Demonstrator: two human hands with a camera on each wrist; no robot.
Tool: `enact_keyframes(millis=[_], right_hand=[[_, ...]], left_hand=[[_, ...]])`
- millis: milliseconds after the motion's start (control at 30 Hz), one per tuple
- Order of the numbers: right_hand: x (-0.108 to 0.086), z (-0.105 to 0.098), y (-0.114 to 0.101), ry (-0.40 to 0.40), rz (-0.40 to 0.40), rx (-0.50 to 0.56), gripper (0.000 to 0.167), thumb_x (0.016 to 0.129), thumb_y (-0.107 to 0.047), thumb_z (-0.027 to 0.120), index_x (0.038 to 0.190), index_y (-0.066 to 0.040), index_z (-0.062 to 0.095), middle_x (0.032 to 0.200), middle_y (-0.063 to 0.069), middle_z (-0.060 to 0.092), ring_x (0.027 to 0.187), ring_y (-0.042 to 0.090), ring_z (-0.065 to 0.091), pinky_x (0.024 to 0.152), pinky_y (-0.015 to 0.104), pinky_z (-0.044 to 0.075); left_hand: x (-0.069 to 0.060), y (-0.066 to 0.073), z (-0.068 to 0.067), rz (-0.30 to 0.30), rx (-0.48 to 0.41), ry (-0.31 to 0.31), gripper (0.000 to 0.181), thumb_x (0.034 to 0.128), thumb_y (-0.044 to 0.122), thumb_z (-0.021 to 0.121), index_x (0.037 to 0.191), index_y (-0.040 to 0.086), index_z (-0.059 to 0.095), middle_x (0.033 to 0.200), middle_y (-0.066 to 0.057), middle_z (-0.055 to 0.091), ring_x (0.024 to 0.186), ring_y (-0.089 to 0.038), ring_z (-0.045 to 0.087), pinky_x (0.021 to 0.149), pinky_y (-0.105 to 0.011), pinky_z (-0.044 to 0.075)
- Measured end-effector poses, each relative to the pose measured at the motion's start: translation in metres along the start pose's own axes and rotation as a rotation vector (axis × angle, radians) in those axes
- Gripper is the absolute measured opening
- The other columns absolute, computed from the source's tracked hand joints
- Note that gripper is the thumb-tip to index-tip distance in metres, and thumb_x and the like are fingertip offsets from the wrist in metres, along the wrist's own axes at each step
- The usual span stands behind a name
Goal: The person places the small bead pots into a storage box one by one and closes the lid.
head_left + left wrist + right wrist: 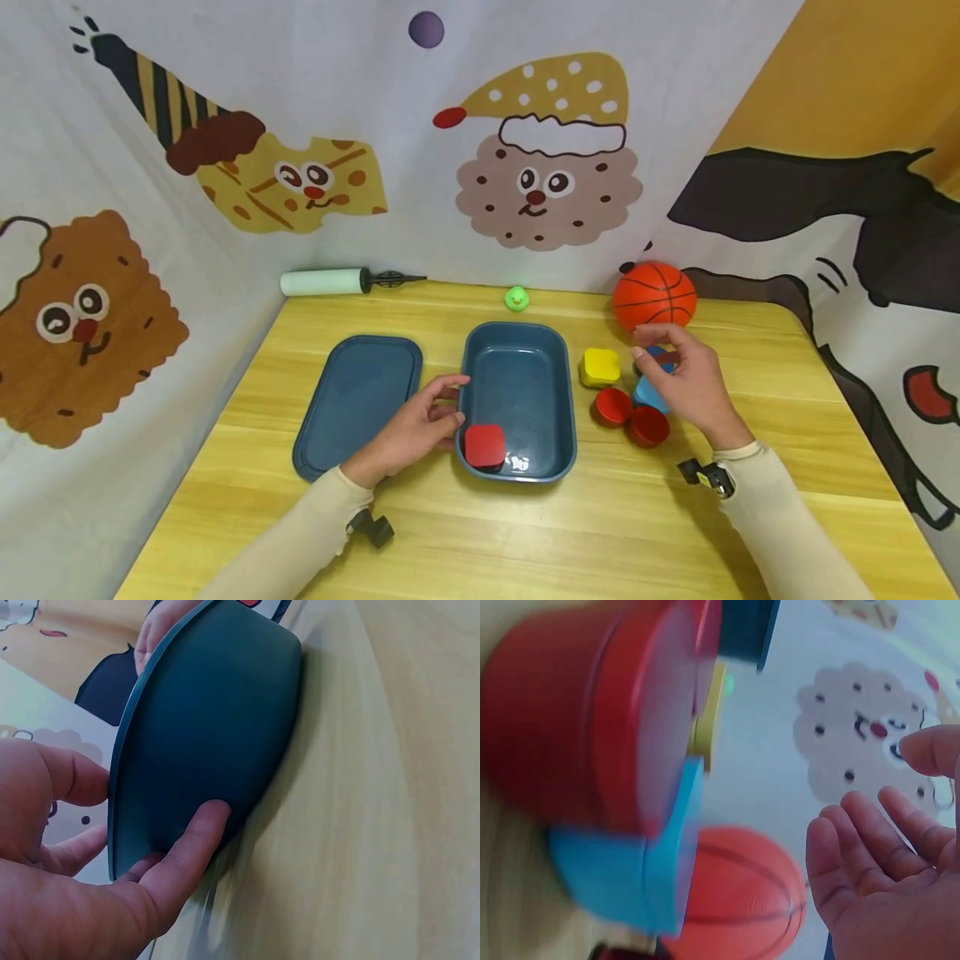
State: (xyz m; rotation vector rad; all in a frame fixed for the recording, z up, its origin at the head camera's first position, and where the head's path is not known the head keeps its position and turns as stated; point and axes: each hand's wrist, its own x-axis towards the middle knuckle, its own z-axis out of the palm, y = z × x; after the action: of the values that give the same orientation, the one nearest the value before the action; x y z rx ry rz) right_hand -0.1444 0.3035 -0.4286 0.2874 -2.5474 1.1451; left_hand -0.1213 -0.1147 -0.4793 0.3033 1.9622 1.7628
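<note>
My left hand [412,429] rests against the left side of a dark blue-grey rectangular dish [566,400], its fingertips touching the outer wall [202,727] and rim. Inside the dish's near left corner lies a small red square-topped block [485,446]. My right hand [690,379] hovers above a group of small pieces with fingers loosely bent and nothing between them. Below and beside it are a dark blue piece [658,357], a light blue block [649,394], two red round pieces, one near [649,426] and one farther left [613,407], and a yellow square block [600,367].
A flat dark blue-grey lid [360,400] lies left of the dish. Along the back are a pale green hand pump [322,282], a green toy duck [517,298] and an orange basketball [656,297]. A printed cloth [420,208] hangs behind the wooden table [517,542].
</note>
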Motion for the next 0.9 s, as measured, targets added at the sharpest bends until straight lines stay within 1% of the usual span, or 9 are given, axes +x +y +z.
enact_keyframes(millis=[100, 233, 367, 433, 533, 567, 633, 733, 900], right_hand=[[-0.001, -0.010, 0.009, 0.018, 0.042, -0.001, 0.028, 0.101, -0.019, 0.074, 0.128, -0.010, 0.071, 0.123, 0.010, 0.073, 0.103, -0.006, 0.062, 0.082, 0.004, 0.049], [-0.002, -0.023, 0.023, 0.047, 0.096, -0.027, 0.032, 0.102, -0.022, 0.073, 0.130, -0.007, 0.070, 0.131, 0.013, 0.070, 0.108, -0.010, 0.060, 0.088, 0.001, 0.047], [-0.006, -0.033, 0.041, 0.089, 0.147, -0.070, 0.035, 0.102, -0.025, 0.072, 0.132, -0.007, 0.069, 0.132, 0.015, 0.070, 0.113, -0.008, 0.058, 0.097, 0.006, 0.047], [-0.008, -0.037, 0.050, 0.090, 0.184, -0.084, 0.040, 0.102, -0.028, 0.071, 0.136, -0.006, 0.067, 0.134, 0.016, 0.069, 0.119, 0.002, 0.060, 0.105, 0.014, 0.049], [-0.010, -0.041, 0.062, 0.050, 0.240, -0.108, 0.050, 0.104, -0.032, 0.069, 0.144, -0.004, 0.061, 0.143, 0.020, 0.063, 0.132, 0.028, 0.057, 0.116, 0.040, 0.050], [-0.010, -0.043, 0.066, 0.031, 0.259, -0.111, 0.054, 0.104, -0.034, 0.068, 0.147, -0.003, 0.058, 0.147, 0.022, 0.061, 0.135, 0.036, 0.054, 0.116, 0.049, 0.048], [-0.011, -0.046, 0.073, -0.008, 0.287, -0.120, 0.059, 0.105, -0.035, 0.067, 0.152, 0.000, 0.053, 0.152, 0.026, 0.055, 0.139, 0.046, 0.049, 0.113, 0.063, 0.044], [-0.012, -0.049, 0.080, -0.066, 0.323, -0.121, 0.066, 0.105, -0.036, 0.066, 0.156, 0.002, 0.047, 0.157, 0.030, 0.048, 0.143, 0.052, 0.044, 0.110, 0.070, 0.042], [-0.013, -0.048, 0.088, -0.172, 0.397, -0.118, 0.076, 0.105, -0.043, 0.064, 0.160, 0.003, 0.039, 0.158, 0.036, 0.042, 0.144, 0.056, 0.041, 0.110, 0.072, 0.041]], left_hand=[[0.000, 0.001, 0.000, -0.004, 0.003, 0.004, 0.060, 0.1055, 0.005, 0.057, 0.162, 0.016, 0.039, 0.148, -0.023, 0.046, 0.127, -0.036, 0.063, 0.082, -0.042, 0.065], [-0.001, 0.003, 0.000, -0.009, 0.004, 0.007, 0.060, 0.1056, 0.005, 0.057, 0.162, 0.016, 0.039, 0.149, -0.023, 0.047, 0.130, -0.037, 0.062, 0.083, -0.043, 0.065], [-0.001, 0.003, 0.001, -0.008, 0.000, 0.008, 0.060, 0.1056, 0.006, 0.057, 0.162, 0.016, 0.039, 0.150, -0.023, 0.047, 0.132, -0.039, 0.061, 0.083, -0.043, 0.065], [-0.001, 0.003, 0.001, -0.008, -0.001, 0.017, 0.060, 0.1055, 0.005, 0.057, 0.162, 0.015, 0.039, 0.150, -0.023, 0.047, 0.131, -0.039, 0.061, 0.083, -0.042, 0.065], [-0.001, 0.005, 0.001, -0.009, -0.002, 0.029, 0.059, 0.1059, 0.007, 0.058, 0.162, 0.014, 0.039, 0.150, -0.023, 0.048, 0.128, -0.038, 0.062, 0.083, -0.042, 0.065], [-0.001, 0.005, 0.002, -0.007, -0.001, 0.032, 0.059, 0.1062, 0.007, 0.058, 0.162, 0.014, 0.039, 0.150, -0.024, 0.048, 0.127, -0.037, 0.062, 0.083, -0.042, 0.065], [-0.001, 0.006, 0.002, -0.007, -0.001, 0.033, 0.059, 0.1067, 0.009, 0.058, 0.162, 0.015, 0.039, 0.151, -0.023, 0.048, 0.127, -0.037, 0.062, 0.084, -0.042, 0.065], [0.000, 0.006, 0.001, 0.002, -0.005, 0.030, 0.059, 0.1071, 0.009, 0.058, 0.162, 0.015, 0.038, 0.153, -0.024, 0.047, 0.130, -0.038, 0.061, 0.085, -0.042, 0.065], [0.002, 0.004, 0.001, 0.012, -0.014, 0.019, 0.060, 0.1071, 0.008, 0.058, 0.163, 0.016, 0.037, 0.154, -0.024, 0.045, 0.133, -0.040, 0.060, 0.085, -0.042, 0.065]])
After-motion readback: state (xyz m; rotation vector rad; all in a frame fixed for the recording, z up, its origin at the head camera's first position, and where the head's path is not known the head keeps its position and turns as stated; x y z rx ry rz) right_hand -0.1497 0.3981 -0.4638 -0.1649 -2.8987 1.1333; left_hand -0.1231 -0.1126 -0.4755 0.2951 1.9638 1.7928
